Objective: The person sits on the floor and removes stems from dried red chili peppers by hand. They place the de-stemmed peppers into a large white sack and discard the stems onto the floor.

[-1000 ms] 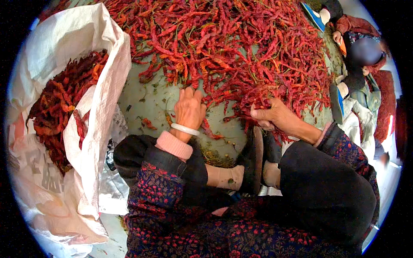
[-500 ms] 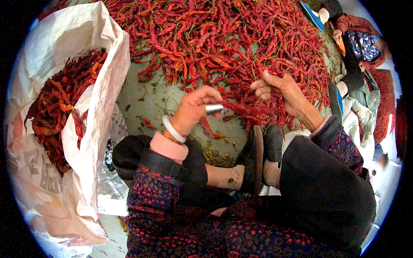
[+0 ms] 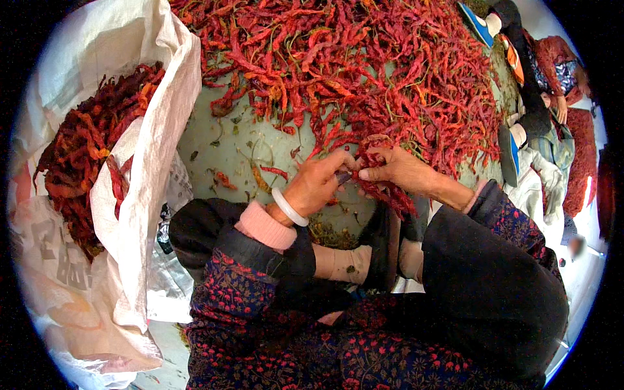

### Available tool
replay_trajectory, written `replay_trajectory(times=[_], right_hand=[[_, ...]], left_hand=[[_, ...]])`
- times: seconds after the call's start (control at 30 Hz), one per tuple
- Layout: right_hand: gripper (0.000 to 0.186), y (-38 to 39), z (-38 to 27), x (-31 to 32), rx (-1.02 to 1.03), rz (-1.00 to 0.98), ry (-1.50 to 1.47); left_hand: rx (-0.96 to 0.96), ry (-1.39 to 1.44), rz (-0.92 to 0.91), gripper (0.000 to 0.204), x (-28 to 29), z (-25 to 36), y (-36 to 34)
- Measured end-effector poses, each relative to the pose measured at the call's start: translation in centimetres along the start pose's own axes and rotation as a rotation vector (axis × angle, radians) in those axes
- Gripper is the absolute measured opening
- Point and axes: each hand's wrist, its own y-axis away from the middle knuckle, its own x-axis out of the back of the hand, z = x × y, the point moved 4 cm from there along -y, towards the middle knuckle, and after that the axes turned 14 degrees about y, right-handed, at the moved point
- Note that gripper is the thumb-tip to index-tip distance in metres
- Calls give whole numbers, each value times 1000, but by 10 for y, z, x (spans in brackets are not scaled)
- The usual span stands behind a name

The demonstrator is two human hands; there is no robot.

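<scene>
My two hands meet above the floor at the near edge of a heap of dried red chilies [image 3: 325,58]. My right hand [image 3: 409,172] is closed round a small bunch of dried red chilies [image 3: 390,195], which hang below its fingers. My left hand [image 3: 318,182], with a white bangle [image 3: 290,208] at the wrist, pinches at the stem end of the bunch; its fingertips are partly hidden. A small metal piece [image 3: 343,177], like a finger cap, shows at the left fingers.
At left stands an open white woven sack [image 3: 172,104] with darker dried chilies [image 3: 97,143] in it. Stems and scraps litter the pale floor [image 3: 221,156]. My knees and shoes frame the near side. Another person's blue shoes [image 3: 478,26] and hand are at the far right.
My left hand has moved right and my right hand left and down, so they now meet. The long chili stretched between them has given way to a bunch at the right fingers.
</scene>
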Motion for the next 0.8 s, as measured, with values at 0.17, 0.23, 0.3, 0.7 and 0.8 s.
replay_trajectory(times=[0.17,0.23,0.3,0.7,0.8], right_hand=[[23,-4,20,-18,-88,-118,-177],[19,-5,22,-17,-165,-80,-149],[16,-4,20,-17,-198,-61,-80],[29,-14,26,-20,-101,175,388],[30,-19,23,-22,-108,247,488]], left_hand=[[-89,-183,-24,23,-7,-4,2],[-58,-161,-46,25,-9,-7,5],[-78,-208,-41,27,-10,-6,7],[-87,-330,144,24,-21,-10,13],[-40,-422,191,23,-21,-10,12]])
